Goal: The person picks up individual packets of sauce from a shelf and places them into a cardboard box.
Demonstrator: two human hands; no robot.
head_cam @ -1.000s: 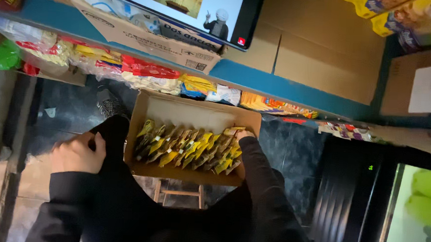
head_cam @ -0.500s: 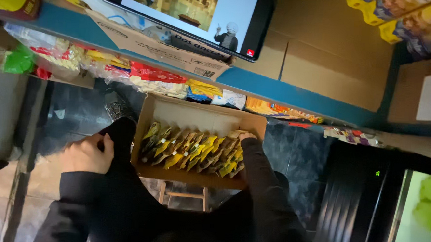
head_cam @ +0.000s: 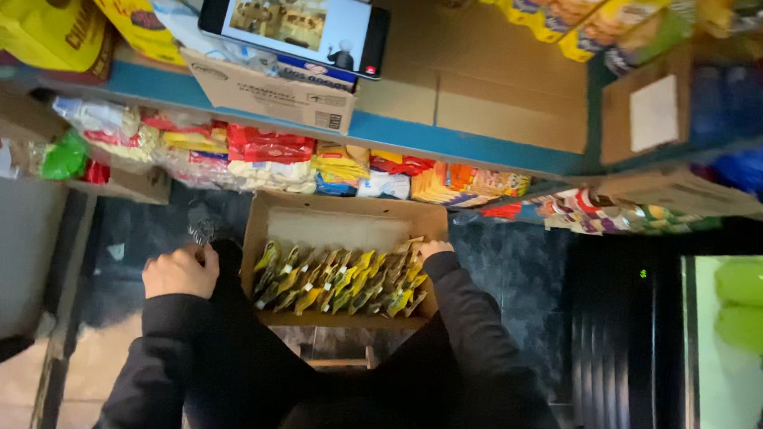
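The fingers of the right hand (head_cam: 433,248) are curled down over the far right end of the row of yellow and green packets (head_cam: 336,282), touching the last packets; I cannot tell if they pinch one. The fingers of the left hand (head_cam: 180,270) are closed into a loose fist, just beside the left wall of the cardboard box (head_cam: 346,221) (what it grips, if anything, is hidden). The packets stand in a tilted row in the near half of the box. Behind the box, a shelf (head_cam: 455,144) carries snack bags (head_cam: 272,152), and above leans a phone (head_cam: 292,18) with a lit screen.
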